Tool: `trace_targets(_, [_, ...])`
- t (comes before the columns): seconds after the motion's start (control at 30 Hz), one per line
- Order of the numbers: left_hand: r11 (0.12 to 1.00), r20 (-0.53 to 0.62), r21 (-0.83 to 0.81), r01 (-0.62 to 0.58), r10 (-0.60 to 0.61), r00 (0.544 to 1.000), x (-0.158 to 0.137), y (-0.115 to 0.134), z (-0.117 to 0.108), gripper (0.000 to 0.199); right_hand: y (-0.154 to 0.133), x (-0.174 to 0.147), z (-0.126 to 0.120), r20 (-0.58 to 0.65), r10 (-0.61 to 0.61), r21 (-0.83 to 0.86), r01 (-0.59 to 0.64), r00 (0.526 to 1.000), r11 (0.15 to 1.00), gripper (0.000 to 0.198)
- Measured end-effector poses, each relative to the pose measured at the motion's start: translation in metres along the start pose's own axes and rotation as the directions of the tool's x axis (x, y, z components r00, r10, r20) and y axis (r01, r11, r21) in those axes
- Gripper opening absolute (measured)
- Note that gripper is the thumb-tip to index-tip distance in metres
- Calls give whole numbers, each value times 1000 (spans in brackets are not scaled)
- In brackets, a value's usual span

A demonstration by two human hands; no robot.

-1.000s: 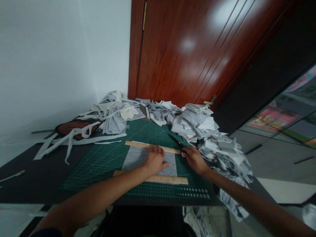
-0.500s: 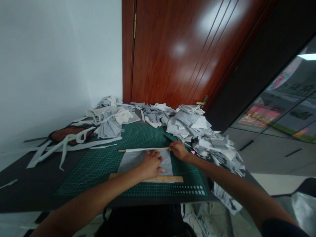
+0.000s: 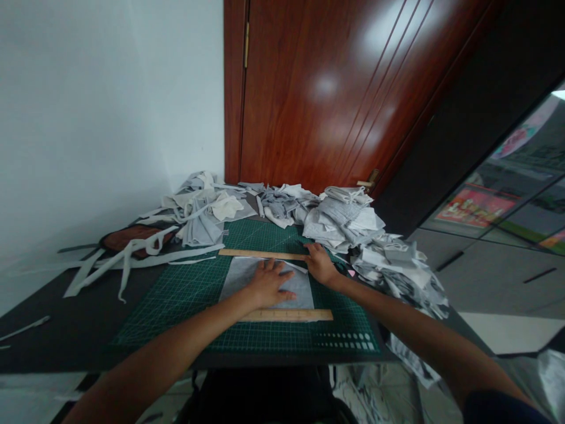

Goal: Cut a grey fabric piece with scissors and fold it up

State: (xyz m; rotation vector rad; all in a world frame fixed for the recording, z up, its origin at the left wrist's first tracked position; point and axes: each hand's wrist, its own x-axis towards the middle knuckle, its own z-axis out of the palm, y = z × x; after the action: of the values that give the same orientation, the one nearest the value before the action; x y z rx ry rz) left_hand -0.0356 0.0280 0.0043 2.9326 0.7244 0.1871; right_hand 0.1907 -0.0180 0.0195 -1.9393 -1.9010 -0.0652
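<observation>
A grey cloth piece [image 3: 237, 277] lies on the green cutting mat [image 3: 176, 312]. My left hand [image 3: 270, 285] rests flat on it with fingers spread. Beyond the cloth's far edge, a narrow wooden ruler [image 3: 260, 254] runs left to right. My right hand [image 3: 321, 265] grips this ruler at its right end. A narrow white strip or fold shows along the cloth's upper right edge, near the right fingers. Across the cloth's near edge lies a wider wooden ruler [image 3: 291, 315], partly behind my left forearm.
Piled grey and white cloth pieces [image 3: 346, 215] stand at the back right, spilling along the right edge. More scraps [image 3: 200, 221] and long white strips [image 3: 128, 259] lie at the left, over a brown dark-edged item [image 3: 132, 238]. A wooden door [image 3: 309, 106] rises behind the table.
The narrow ruler has moved off the cloth to beyond its far edge, with my right hand still on its end. My left hand stays on the cloth, fingers more spread. The view has shifted slightly.
</observation>
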Motion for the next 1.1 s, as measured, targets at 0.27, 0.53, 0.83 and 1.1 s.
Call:
trace_targets(0.27, [982, -119, 60, 180, -172, 978, 10, -24, -9, 59, -45, -148, -1, 157, -58, -123, 78, 986, 989, 37])
trace_targets(0.53, [907, -80, 145, 395, -388, 918, 4, -31, -28, 59, -32, -151, -8, 114, -112, -66, 120, 987, 991, 41])
trace_targets(0.83, [952, -71, 48, 302, -298, 952, -37, -83, -27, 56, -49, -95, 2, 167, -252, 2, 255, 953, 967, 46])
trace_targets(1.1, [895, -119, 169, 413, -398, 910, -80, -76, -32, 56, -26, -128, 1, 104, -124, -112, 135, 987, 984, 10])
